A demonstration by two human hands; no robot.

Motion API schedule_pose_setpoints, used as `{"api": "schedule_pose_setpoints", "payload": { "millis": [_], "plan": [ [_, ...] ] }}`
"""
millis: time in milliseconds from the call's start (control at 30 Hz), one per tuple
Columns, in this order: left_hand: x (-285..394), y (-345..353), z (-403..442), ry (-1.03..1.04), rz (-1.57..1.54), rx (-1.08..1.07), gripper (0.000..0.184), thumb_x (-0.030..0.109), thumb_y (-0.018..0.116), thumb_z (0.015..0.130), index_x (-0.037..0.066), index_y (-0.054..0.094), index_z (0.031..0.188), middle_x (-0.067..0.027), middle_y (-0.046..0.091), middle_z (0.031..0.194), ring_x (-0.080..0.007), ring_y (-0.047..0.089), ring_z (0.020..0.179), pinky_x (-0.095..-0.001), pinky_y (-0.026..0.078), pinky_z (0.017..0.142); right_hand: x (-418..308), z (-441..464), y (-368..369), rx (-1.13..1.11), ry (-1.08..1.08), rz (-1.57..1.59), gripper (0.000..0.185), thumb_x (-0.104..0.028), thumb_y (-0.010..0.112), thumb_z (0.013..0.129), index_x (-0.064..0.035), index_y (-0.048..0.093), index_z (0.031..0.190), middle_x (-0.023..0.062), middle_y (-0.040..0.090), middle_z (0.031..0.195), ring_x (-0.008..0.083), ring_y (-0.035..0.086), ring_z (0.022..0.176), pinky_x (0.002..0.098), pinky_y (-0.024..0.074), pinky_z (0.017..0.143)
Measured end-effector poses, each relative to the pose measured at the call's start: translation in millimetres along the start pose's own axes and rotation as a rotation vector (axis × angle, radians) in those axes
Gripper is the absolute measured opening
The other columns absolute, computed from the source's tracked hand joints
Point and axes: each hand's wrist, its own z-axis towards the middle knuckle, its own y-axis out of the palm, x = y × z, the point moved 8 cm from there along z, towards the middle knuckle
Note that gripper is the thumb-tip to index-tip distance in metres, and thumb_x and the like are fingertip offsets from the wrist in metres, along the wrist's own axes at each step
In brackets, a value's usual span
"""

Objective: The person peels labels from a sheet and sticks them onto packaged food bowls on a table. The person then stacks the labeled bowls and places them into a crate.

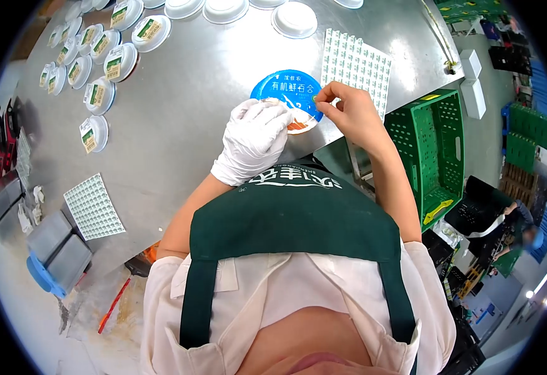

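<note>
A round package with a blue printed film lid (295, 82) lies on the metal table near its front edge. My left hand (255, 137), in a white glove, has its fingers curled over the package's lower left edge and holds it. At the lid's right edge, my bare right hand (351, 112) pinches a small green sticker (315, 98) between thumb and finger. Just beyond that hand lies a sheet of small green and white stickers (355, 62). The contents of the package are mostly hidden by the lid and glove.
Several white labelled tubs (151, 33) stand at the far left, with overturned white bowls (293, 20) along the back. Another sticker sheet (94, 207) lies at the left edge. Right of the table sits a green crate (433, 156). A person (523, 228) is farther right.
</note>
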Motion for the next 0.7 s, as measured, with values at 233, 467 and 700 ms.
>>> {"api": "schedule_pose_setpoints", "payload": {
  "millis": [233, 467, 700],
  "plan": [
    [-0.8, -0.7, -2.8, 0.002, -0.007, -0.007, 0.029, 0.005, 0.070, 0.069, 0.011, 0.065, 0.097, -0.0017, 0.068, 0.096, -0.0196, 0.065, 0.096, -0.0380, 0.044, 0.091, -30.1, 1.1, 2.2, -0.018, -0.161, -0.146, 0.009, -0.009, 0.065, 0.084, -0.0004, 0.065, 0.086, 0.0089, 0.061, 0.102, 0.0288, 0.062, 0.089, 0.0375, 0.0489, 0.077],
    [-3.8, 1.7, -6.7, 0.001, -0.018, 0.027, 0.027, 0.005, 0.070, 0.068, 0.010, 0.065, 0.093, -0.0015, 0.067, 0.099, -0.0203, 0.064, 0.097, -0.0382, 0.045, 0.089, -21.7, 9.8, 24.2, -0.131, -0.195, -0.259, 0.006, -0.009, 0.066, 0.083, -0.0033, 0.065, 0.085, 0.0084, 0.060, 0.100, 0.0303, 0.062, 0.086, 0.0387, 0.0499, 0.074],
    [-4.6, 1.0, -8.6, -0.009, -0.066, 0.068, 0.028, 0.002, 0.072, 0.066, 0.010, 0.064, 0.091, -0.0023, 0.068, 0.096, -0.0205, 0.066, 0.095, -0.0377, 0.047, 0.087, -17.4, 0.1, 14.8, 0.087, -0.287, -0.376, 0.023, -0.018, 0.071, 0.081, -0.0111, 0.062, 0.101, 0.0045, 0.060, 0.108, 0.0290, 0.065, 0.085, 0.0398, 0.0525, 0.069]
  ]
}}
